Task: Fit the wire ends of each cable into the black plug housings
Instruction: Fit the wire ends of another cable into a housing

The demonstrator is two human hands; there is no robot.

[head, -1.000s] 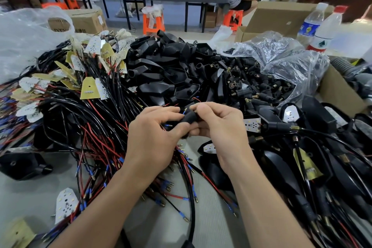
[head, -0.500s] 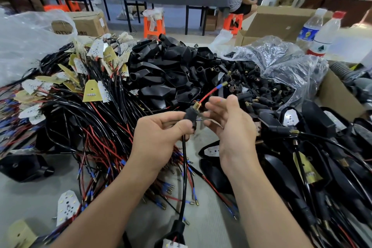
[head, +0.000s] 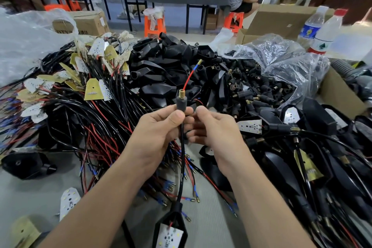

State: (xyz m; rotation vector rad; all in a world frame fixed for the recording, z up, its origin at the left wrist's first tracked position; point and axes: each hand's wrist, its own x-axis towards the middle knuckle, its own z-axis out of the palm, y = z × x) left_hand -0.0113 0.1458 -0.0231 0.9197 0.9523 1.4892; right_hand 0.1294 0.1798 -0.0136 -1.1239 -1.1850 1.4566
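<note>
Left hand around the plug housing — right hand just beside, half-curled

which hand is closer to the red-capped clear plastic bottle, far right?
Right. The right hand sits below and left of the red-capped clear plastic bottle; the left hand, gripping the small black plug housing, is further left.

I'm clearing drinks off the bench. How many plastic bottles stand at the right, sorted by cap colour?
White-capped bottle: 1
Red-capped bottle: 1
Total: 2
</note>
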